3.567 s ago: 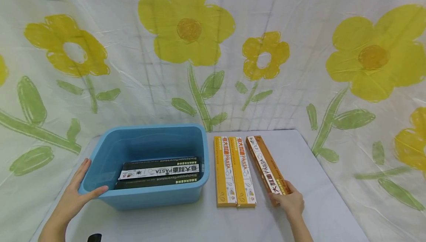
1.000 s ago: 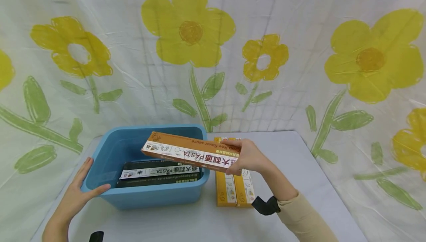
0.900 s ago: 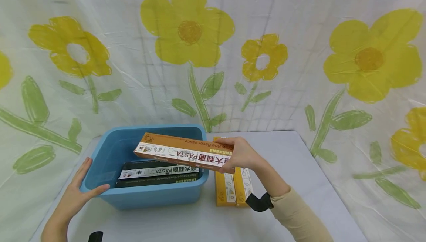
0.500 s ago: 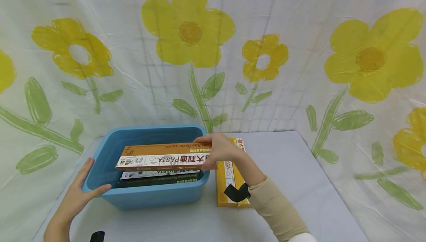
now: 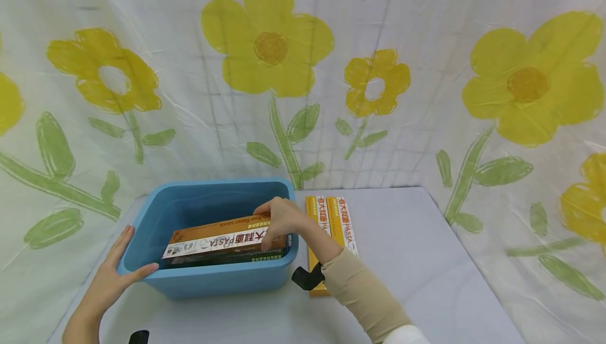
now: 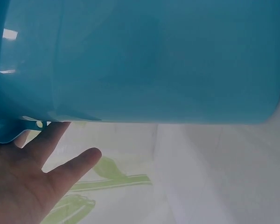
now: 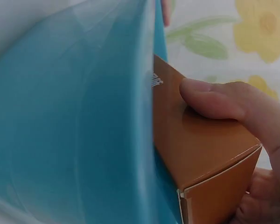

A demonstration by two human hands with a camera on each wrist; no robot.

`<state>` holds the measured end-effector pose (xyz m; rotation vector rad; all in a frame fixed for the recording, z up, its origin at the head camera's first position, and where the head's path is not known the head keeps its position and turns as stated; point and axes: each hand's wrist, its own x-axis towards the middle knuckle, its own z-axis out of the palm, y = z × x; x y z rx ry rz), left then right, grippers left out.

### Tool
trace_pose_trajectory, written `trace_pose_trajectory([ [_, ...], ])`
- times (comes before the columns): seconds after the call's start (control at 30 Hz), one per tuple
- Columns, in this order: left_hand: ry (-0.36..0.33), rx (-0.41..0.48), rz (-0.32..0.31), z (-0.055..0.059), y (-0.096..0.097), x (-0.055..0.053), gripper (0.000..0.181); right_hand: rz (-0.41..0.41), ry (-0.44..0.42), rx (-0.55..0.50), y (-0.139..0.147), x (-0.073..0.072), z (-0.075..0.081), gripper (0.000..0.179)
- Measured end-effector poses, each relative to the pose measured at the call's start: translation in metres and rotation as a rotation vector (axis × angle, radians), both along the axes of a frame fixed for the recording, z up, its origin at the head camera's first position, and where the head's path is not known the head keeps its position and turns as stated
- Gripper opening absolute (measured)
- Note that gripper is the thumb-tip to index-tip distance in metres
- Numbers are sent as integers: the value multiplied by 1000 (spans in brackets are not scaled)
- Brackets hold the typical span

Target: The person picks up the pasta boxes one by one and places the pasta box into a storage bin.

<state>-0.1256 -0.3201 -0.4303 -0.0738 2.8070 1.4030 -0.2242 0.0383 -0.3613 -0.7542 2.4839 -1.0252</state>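
Observation:
My right hand (image 5: 283, 219) grips the right end of a brown pasta box (image 5: 208, 240) labelled "Crab Roe flavor sauce". Its thumb (image 7: 214, 100) lies along the box's side in the right wrist view. The box slants inside the blue plastic tub (image 5: 213, 274), with its left end lower, over black pasta boxes (image 5: 246, 254) marked black pepper flavor. Those boxes are partly covered by it. My left hand (image 5: 109, 275) rests at the tub's left front corner, fingers spread along the left rim and thumb on the front rim. In the left wrist view these fingers look straight against the tub.
Two yellow pasta boxes (image 5: 338, 218) lie side by side on the white-covered table (image 5: 407, 260), right of the tub. My right forearm crosses over part of them. Behind the table hangs a white curtain (image 5: 426, 33) printed with yellow flowers.
My right hand has carried the brown pasta box from the table's right side, past the yellow boxes, and lowered it into the tub. My left hand has stayed on the rim.

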Motion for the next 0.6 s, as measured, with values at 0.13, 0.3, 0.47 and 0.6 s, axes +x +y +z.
trace_pose_trajectory([
  [0.13,-7,6,-1,0,-1,0,102,-7,-26,20,-7,0,-5,72],
  [0.3,-18,-6,17,-1,0,0,102,5,-33,35,-14,2,-9,71],
  [0.47,5,21,0,-3,-1,1,103,4,-25,63,-20,4,-10,69],
  [0.6,12,31,-8,-5,-3,1,102,13,-24,87,-26,6,-8,70],
])
